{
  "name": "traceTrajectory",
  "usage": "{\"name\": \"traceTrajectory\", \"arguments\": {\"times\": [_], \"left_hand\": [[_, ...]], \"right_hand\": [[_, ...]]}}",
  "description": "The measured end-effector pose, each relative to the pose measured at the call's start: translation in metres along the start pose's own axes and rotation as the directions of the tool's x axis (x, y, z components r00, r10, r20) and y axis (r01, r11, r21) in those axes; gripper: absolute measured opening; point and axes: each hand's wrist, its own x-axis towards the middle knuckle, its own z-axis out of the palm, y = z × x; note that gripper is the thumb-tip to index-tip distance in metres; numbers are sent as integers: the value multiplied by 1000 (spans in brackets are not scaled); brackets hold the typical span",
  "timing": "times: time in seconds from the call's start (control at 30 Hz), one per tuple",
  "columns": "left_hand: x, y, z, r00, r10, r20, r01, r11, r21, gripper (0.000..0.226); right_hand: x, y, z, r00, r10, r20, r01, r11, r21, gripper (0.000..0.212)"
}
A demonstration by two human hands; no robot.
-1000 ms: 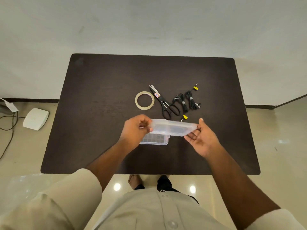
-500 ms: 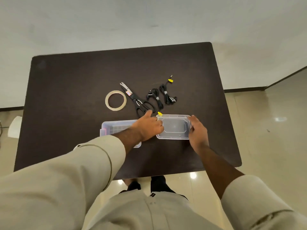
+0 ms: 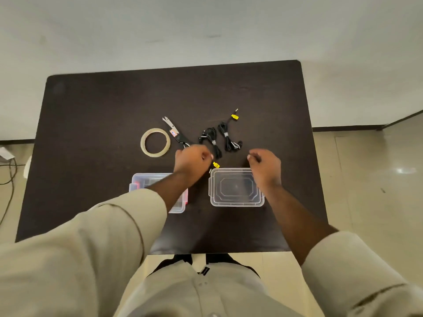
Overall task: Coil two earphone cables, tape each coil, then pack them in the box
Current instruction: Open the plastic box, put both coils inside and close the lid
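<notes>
Two black coiled earphone cables lie side by side on the dark table (image 3: 91, 156), the left coil (image 3: 211, 139) and the right coil (image 3: 229, 138), each with a band of tape round its middle and a yellow tag. The clear box (image 3: 146, 181) stands at the front left, partly under my left forearm. Its clear lid (image 3: 235, 187) lies flat to the right. My left hand (image 3: 191, 161) hovers with curled fingers at the near end of the left coil. My right hand (image 3: 266, 167) hangs over the lid's far right corner, fingers bent, holding nothing.
A roll of clear tape (image 3: 155, 143) lies left of the black scissors (image 3: 175, 132), whose handles are hidden by my left hand. A white device and cables lie on the floor at the far left.
The lid, held up in both hands a second ago, now lies on the table right of the box. Both hands have let go of it and moved forward toward the coils.
</notes>
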Motion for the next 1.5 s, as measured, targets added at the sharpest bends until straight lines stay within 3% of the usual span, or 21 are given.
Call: {"name": "traceTrajectory", "arguments": {"times": [0.07,0.17,0.37,0.53,0.67,0.8,0.9,1.07,1.17,1.23,1.5], "left_hand": [[19,2,-4,960,-281,5,277,940,-199,15],[47,8,-1,903,-424,72,430,884,-183,26],[74,22,22,933,-359,-20,353,905,237,36],[77,26,19,935,-355,7,348,920,183,18],[63,19,-12,974,-213,-74,220,970,101,23],[33,-8,-60,985,149,-84,-114,938,326,24],[1,-36,-93,927,375,-26,-309,799,516,21],[-49,-78,-127,743,664,87,-566,553,612,26],[-78,-99,-123,686,700,200,-638,445,629,14],[-96,-111,-108,689,683,243,-659,449,603,13],[-105,-135,-57,842,460,283,-533,621,575,13]], "right_hand": [[20,-17,7,999,-32,42,31,999,15,18],[50,-33,22,995,-40,96,41,999,-12,15],[81,-47,47,990,21,142,5,983,-183,28],[82,-57,53,988,58,143,-11,950,-312,30],[73,-69,48,980,106,167,-48,946,-322,26],[59,-78,38,986,12,166,41,949,-313,29],[38,-93,35,982,-95,164,137,955,-265,30],[-6,-128,37,967,-208,144,232,957,-173,11],[-41,-148,42,939,-315,134,334,931,-149,10],[-62,-159,46,919,-369,141,388,909,-151,11],[-112,-172,75,901,-405,156,434,840,-325,19]]}}
